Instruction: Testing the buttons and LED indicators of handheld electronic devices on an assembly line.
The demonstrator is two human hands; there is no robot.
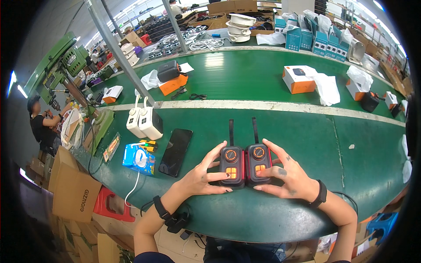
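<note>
Two small black-and-red boxy devices stand side by side on the green table [280, 215], close together. Each has a round orange-ringed dial on top, orange buttons and a black strap sticking out at the far end. My left hand [197, 179] curls round the left device [232, 163], a finger over its orange buttons. Round the right device [253, 154] my right hand [293, 176] is wrapped in the same way, a fingertip at its buttons. A black phone [176, 152] lies left of my left hand.
Left of the phone are a blue box [133, 160] and two white strapped devices [151, 122]. A metal post [120, 55] and a green drill press [66, 72] rise further left. Orange-and-white boxes [300, 79] sit on the far belt. Someone [44, 125] works at the left.
</note>
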